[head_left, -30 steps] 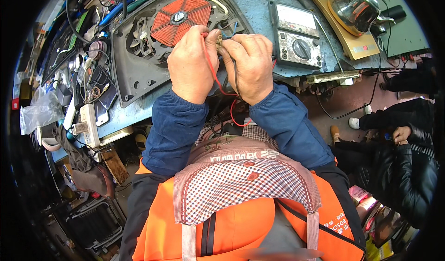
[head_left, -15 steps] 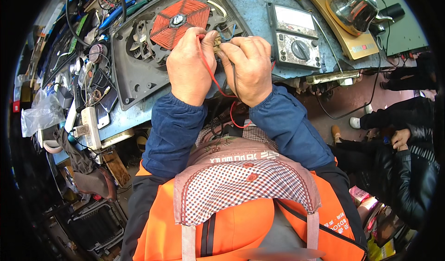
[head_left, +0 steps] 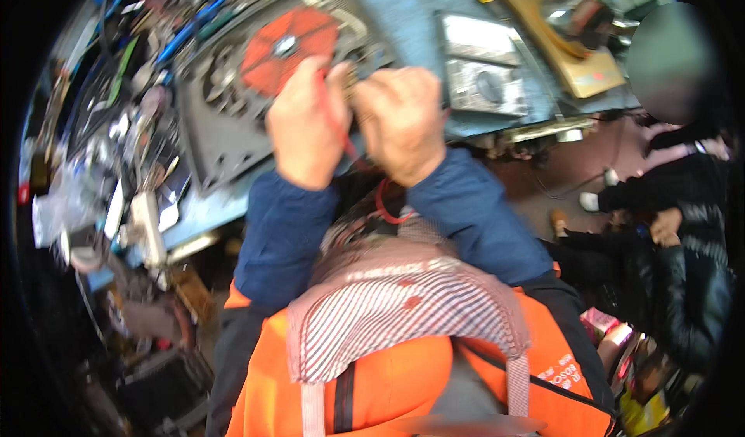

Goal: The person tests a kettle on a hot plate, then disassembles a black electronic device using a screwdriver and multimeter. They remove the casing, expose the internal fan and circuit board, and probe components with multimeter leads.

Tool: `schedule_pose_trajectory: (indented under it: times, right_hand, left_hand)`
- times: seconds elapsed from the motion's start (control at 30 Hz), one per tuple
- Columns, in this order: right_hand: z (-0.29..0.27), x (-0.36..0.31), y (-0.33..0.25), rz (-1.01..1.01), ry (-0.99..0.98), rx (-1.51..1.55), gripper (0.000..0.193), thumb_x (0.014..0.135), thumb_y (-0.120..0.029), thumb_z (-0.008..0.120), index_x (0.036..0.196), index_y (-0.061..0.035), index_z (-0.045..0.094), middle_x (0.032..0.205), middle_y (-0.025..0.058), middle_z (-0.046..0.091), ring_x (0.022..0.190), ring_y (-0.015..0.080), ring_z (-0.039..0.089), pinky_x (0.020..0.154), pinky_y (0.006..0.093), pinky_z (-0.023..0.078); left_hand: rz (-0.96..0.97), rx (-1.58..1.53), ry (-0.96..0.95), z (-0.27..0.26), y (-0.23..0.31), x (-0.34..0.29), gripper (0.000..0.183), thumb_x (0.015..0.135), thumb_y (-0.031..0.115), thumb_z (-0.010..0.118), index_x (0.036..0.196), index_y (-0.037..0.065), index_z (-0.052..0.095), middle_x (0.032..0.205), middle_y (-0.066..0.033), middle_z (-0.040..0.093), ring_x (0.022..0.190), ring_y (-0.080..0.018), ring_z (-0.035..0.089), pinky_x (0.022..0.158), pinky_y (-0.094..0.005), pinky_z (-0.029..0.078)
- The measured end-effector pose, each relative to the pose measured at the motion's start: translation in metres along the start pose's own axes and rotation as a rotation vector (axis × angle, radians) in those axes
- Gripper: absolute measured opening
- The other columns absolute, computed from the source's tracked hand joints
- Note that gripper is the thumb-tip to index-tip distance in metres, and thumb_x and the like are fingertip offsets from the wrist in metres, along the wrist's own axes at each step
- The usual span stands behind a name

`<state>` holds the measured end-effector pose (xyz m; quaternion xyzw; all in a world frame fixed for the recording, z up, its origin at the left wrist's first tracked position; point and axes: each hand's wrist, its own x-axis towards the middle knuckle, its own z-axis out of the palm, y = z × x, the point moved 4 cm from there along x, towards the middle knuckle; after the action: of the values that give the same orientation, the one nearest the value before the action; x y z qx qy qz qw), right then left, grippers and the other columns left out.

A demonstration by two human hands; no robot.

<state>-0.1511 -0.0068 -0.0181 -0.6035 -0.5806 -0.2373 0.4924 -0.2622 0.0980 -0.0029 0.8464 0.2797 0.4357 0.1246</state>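
Note:
Motion blur softens the whole view. My left hand [head_left: 305, 134] is closed on a red test lead [head_left: 332, 115], which runs down past the wrist and loops by the apron. Right beside it, my right hand [head_left: 400, 123] is closed in a pinch, on the black test lead seen there a moment ago. Between the fingertips is a small tan part [head_left: 351, 86], too smeared to name. Just beyond my hands lies an open grey appliance shell [head_left: 233, 140] with a round red coil [head_left: 291, 45]. To the right sits an analog multimeter [head_left: 485, 80] with a dial.
Tools, wires and loose parts crowd the bench's left side, with a white power strip [head_left: 149, 223] at its edge. A glass kettle [head_left: 586, 14] on a gold-coloured base stands far right. Beyond the bench, at right, is another person in black [head_left: 660, 227].
The view has shifted and blurred, so the bench things sit slightly further left. Both hands stay together, closed, slightly lower over the shell's near right side.

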Motion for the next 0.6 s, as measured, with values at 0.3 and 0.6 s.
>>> schedule_pose_trajectory:
  times: [0.3,0.6]
  right_hand:
    - [-0.006,-0.002,0.0,0.061,0.041,0.089,0.023,0.093,-0.019,0.063,0.106,-0.0008,0.069,0.105,0.0143,0.063,0.105,0.0372,0.063,0.104,0.0511,0.045]
    - [0.005,-0.014,0.009,0.105,0.025,0.145,0.018,0.094,-0.017,0.074,0.106,-0.0036,0.072,0.107,0.0136,0.066,0.103,0.0364,0.066,0.106,0.0519,0.046]
  left_hand:
    - [-0.115,-0.137,-0.079,0.008,-0.012,0.006,0.014,0.11,0.01,0.069,0.115,-0.003,0.07,0.097,-0.0198,0.075,0.084,-0.0334,0.072,0.081,-0.0406,0.058]
    - [-0.115,-0.104,-0.08,0.011,-0.019,0.005,0.019,0.112,0.016,0.069,0.114,-0.003,0.07,0.093,-0.0183,0.074,0.079,-0.0318,0.069,0.077,-0.0402,0.056]
